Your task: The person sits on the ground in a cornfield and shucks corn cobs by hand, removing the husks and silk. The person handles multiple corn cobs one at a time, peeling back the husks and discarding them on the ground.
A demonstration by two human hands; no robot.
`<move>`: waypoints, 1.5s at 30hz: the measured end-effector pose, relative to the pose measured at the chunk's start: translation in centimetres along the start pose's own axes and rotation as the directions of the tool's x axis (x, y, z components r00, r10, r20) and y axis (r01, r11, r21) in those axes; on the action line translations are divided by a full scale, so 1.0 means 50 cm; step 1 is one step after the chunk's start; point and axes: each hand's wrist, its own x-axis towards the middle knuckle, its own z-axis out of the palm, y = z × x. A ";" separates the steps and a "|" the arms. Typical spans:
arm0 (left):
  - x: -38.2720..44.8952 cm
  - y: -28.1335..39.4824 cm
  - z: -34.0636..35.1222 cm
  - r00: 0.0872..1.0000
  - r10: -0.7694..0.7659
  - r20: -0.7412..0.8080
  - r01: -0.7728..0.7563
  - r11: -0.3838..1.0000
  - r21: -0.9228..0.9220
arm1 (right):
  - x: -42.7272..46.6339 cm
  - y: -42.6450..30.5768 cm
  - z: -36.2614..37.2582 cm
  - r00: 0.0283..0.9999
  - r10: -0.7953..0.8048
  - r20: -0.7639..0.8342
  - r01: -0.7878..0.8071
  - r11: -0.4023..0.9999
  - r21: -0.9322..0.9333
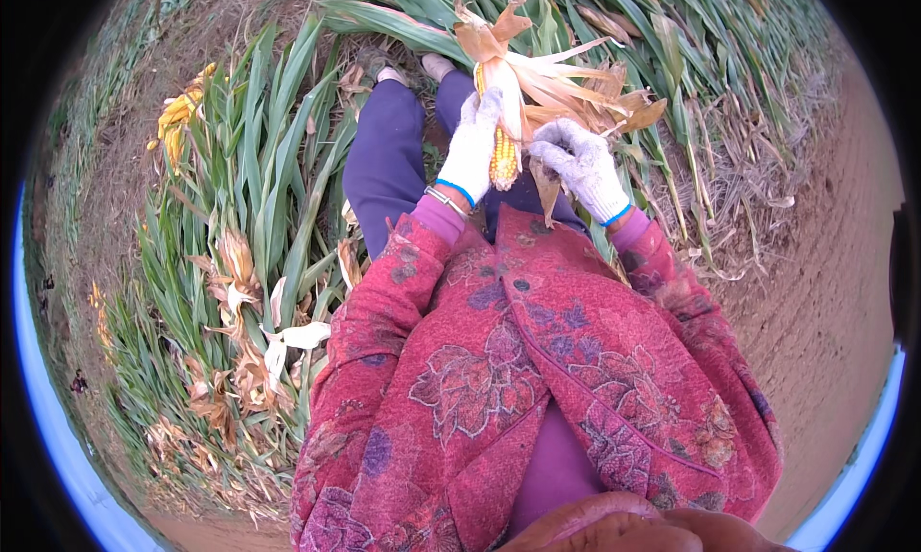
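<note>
An ear of corn [505,158] with yellow kernels is held upright before me, its bare end pointing down toward my lap. My left hand [469,145], in a white knit glove with a blue cuff, grips the ear along its side. Pale dry husk leaves [554,84] are peeled partly off and fan out to the upper right. Beside the ear, my right hand [579,165], in a matching soiled glove, has its fingers curled on the husk. A loose brown husk strip [547,192] hangs below those fingers. The gloved fingers partly hide the kernels.
Cut green corn stalks [252,156] lie to the left, with more stalks [691,55] at the upper right. Husked yellow ears [176,124] are piled at the far left. Dry husks [245,365] litter the lower left. Bare soil [813,257] stretches along the right.
</note>
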 end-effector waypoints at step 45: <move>-0.046 0.029 0.010 0.970 -0.084 0.227 -0.027 0.895 0.445 | 0.037 0.077 -0.240 0.876 0.064 -0.478 0.294 0.715 0.635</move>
